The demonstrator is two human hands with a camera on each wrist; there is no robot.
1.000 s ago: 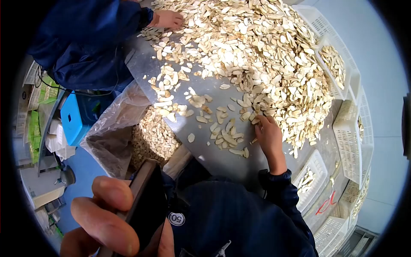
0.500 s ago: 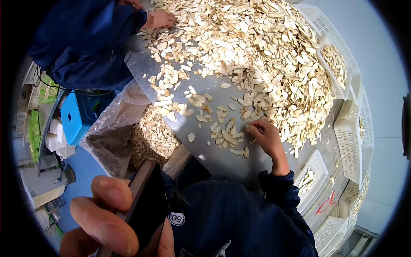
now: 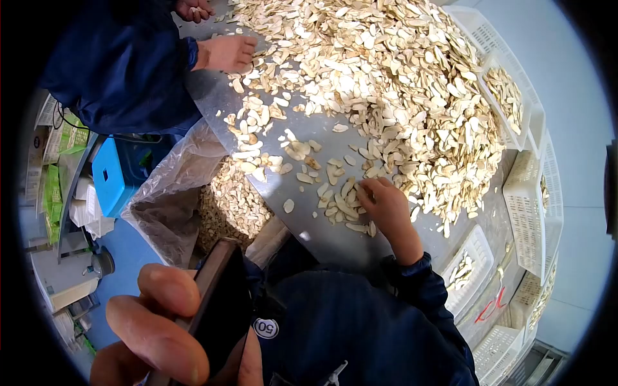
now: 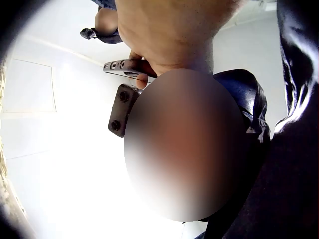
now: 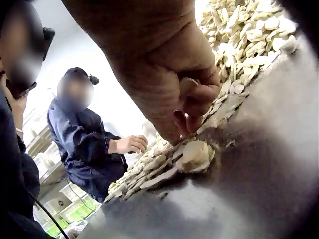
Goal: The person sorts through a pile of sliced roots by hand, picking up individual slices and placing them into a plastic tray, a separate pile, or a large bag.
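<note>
one dark phone (image 3: 222, 309) is clasped in the left grip (image 3: 151, 331), fingers bent round one long side and thumb along the other, in front of a dark blue jacket (image 3: 347, 321) and off the near edge of the bench (image 3: 302, 219); the left wrist view shows the phone from its end, close to a dark block with two round lenses (image 4: 122, 110); the right grip (image 3: 389, 209) is down at a small loose group of pale slices (image 3: 341, 204), its fingers curled and their tips at the group's right side; the light under it is dim in the right wrist view, so i cannot tell whether it pinches a slice; the group lies on the metal between a big heap of slices (image 3: 386, 71) and the near left edge of the bench; the heap covers the far side and spreads toward the right edge, which is lined with white perforated baskets (image 3: 523, 193); a shallow white tray (image 3: 477, 254) with a few slices lies by the near right corner, red-handled scissors (image 3: 492, 307) beside it; just beside the left edge a clear plastic bag (image 3: 174, 186) stands open, with smaller pale pieces (image 3: 235, 206) in it; toward the far left corner a second person's nearer hand (image 3: 226, 53) rests at the heap's fringe.
</note>
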